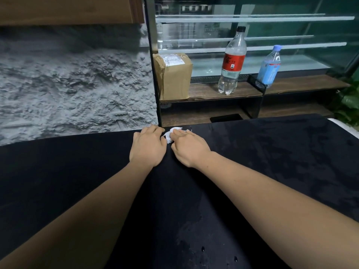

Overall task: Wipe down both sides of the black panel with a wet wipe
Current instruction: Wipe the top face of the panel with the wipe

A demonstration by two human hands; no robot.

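Black, flat, matte panel [272, 162] lying under both forearms, head view. A white crumpled wet wipe [171, 135] sits at its far edge, pinched under the curled fingers of the right hand [189, 150]. The left hand [148, 146] lies just beside the wipe, fingers bent; whether they grasp anything cannot be told.

Dim indoor light, cool and flat, soft shadows. Black panel [281, 162] carries a patchy wet sheen at right (matte at left). Glass case [252, 18] far right throws pale streaks. Edges bow; near corners blur.
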